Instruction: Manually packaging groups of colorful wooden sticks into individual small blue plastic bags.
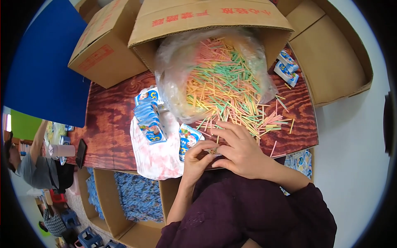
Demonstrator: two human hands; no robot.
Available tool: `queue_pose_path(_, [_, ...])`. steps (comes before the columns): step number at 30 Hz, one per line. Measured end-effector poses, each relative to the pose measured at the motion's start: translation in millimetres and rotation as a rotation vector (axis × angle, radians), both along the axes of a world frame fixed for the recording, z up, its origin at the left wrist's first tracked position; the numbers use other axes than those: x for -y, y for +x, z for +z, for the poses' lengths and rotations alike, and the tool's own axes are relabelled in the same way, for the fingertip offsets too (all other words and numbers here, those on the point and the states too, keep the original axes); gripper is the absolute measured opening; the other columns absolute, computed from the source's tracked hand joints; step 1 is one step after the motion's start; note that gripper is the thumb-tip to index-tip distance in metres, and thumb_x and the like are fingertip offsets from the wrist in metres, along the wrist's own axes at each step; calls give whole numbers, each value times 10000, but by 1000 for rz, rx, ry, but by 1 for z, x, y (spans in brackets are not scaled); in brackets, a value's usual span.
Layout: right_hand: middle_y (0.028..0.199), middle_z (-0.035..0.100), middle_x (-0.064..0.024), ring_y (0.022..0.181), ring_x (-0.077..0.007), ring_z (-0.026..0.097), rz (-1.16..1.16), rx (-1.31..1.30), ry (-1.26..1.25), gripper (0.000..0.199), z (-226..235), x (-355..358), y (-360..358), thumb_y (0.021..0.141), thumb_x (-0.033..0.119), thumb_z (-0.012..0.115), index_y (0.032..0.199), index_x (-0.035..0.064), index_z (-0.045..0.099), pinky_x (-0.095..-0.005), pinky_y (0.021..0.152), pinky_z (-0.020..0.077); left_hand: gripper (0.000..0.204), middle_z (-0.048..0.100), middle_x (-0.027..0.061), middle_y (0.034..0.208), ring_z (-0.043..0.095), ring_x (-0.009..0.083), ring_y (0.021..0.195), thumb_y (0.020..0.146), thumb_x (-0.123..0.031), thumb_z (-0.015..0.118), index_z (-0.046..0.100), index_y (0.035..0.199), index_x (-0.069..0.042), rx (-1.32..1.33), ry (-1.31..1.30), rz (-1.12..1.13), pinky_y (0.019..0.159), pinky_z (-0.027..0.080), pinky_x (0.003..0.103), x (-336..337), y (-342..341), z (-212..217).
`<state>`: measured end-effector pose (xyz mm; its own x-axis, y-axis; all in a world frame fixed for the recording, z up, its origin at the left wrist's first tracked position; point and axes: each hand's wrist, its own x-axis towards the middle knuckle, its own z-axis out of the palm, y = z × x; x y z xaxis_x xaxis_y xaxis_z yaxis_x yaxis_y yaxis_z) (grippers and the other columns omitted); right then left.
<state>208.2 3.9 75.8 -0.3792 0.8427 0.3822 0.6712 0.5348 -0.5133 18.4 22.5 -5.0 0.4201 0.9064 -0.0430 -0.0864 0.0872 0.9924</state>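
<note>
Near the table's front edge, my left hand (pixel 197 162) and my right hand (pixel 244 152) meet around a small pale-brown thing (pixel 213 151). It may be the end of a bundle of sticks or of a small pouch; its kind does not show clearly. My left thumb and fingers pinch it from the left, and my right thumb and forefinger close on it from the right. A blue and white packet (pixel 188 138) lies just beyond my left hand. Past my right hand spreads a heap of thin pink, yellow and green sticks (pixel 231 78), spilling from a clear plastic bag (pixel 171 91).
An overturned cardboard box (pixel 211 18) holds the bag. A row of packets (pixel 149 122) rests on a white cloth (pixel 155 163). More packets (pixel 286 70) lie at right. Below the edge, a carton (pixel 138 194) holds many blue wrappers. Another person (pixel 39 165) sits at far left.
</note>
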Motion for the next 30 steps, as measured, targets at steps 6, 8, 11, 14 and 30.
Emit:
queue_pose_path(6, [1080,638,-118,1029,-297,590,-62,-386,-154,185,14,3,26,793,97,704,965,37,674,-393,891,449,95,653,56,943,598,116,788,858,30,598,638,934,-10,40,-103,495,725,473,224,-10,-54,11])
queue_pose_path(8, [1033,649,-112,986,-281,602,-99,-439,-230,144,5,4,31,812,71,678,948,27,670,-376,863,458,83,655,32,880,560,92,680,867,9,613,614,946,-17,-94,24,631,669,445,212,-27,-74,12])
queue_pose_path(11, [962,661,-101,922,-254,619,-103,-470,-325,92,-3,4,25,842,37,640,928,11,661,-348,816,472,138,623,42,926,523,85,740,865,-30,647,582,983,-1,-204,100,730,656,427,234,-46,-96,-24])
queue_pose_path(14, [938,660,-95,888,-240,622,-60,-455,-320,80,-7,3,22,852,23,622,924,5,653,-336,787,480,221,569,69,951,531,147,843,846,-80,690,563,996,23,-514,245,834,723,441,297,-49,-85,-21])
queue_pose_path(30, [849,615,-112,816,-268,605,-160,-341,-290,86,-27,4,40,860,62,621,917,-1,636,-342,722,466,261,580,99,874,535,305,855,727,-153,766,634,926,-47,-1008,717,283,778,397,405,-16,-24,0])
